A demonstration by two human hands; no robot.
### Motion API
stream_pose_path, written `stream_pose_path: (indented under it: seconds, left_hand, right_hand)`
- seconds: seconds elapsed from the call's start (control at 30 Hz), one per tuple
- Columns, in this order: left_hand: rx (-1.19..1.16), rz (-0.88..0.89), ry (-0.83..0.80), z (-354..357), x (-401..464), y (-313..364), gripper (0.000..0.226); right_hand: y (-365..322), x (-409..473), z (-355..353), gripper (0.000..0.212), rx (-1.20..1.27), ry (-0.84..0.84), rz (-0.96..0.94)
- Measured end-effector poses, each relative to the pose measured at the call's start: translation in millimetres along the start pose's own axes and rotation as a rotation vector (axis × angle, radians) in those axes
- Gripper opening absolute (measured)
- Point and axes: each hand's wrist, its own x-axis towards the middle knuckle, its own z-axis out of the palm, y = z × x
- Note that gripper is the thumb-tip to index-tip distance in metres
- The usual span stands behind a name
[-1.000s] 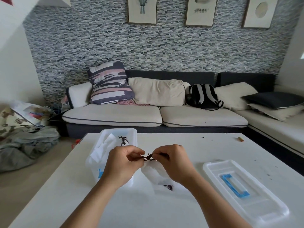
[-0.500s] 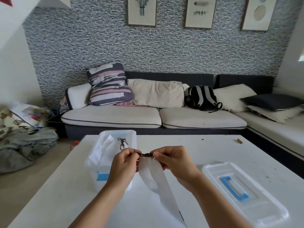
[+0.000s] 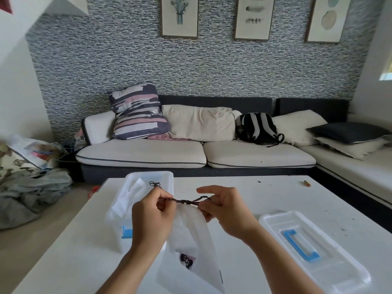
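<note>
Head view: left hand point(image 3: 152, 217) and right hand point(image 3: 230, 215) are raised above the white counter point(image 3: 275, 192), well in front of the sofa. A dark drawstring point(image 3: 186, 201) runs taut between them. The left fingers point(image 3: 163, 198) curl round its left end. The right thumb and fingers pinch the looped right end, with the index finger straight above it. A white pouch point(image 3: 191, 236) hangs from the drawstring's knotted middle, down toward the counter. A clear box point(image 3: 167, 177) stands just behind the left hand. Its lid point(image 3: 273, 221) lies apart, to the right.
</note>
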Motion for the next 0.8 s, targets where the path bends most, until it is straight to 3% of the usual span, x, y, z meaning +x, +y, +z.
stream_pose_path:
  seconds: [0.5,0.57,0.7,0.8]
  left_hand:
    - [0.254,0.056,-0.133,-9,12,-18,0.021]
    - [0.077,-0.101,-0.138,-5,9,-15,0.022]
    - [-0.512,-0.602,-0.239,1,6,-5,0.02]
    - [-0.678,-0.668,-0.229,3,5,-1,0.017]
  right_hand:
    - [-9,-4,-20,0.021,-0.081,-0.047,0.006]
    - [-4,-4,-17,0.021,-0.109,-0.061,0.033]
    - [10,-1,-11,0.023,-0.124,-0.005,0.125]
    - [13,2,-6,0.022,-0.141,0.088,0.169]
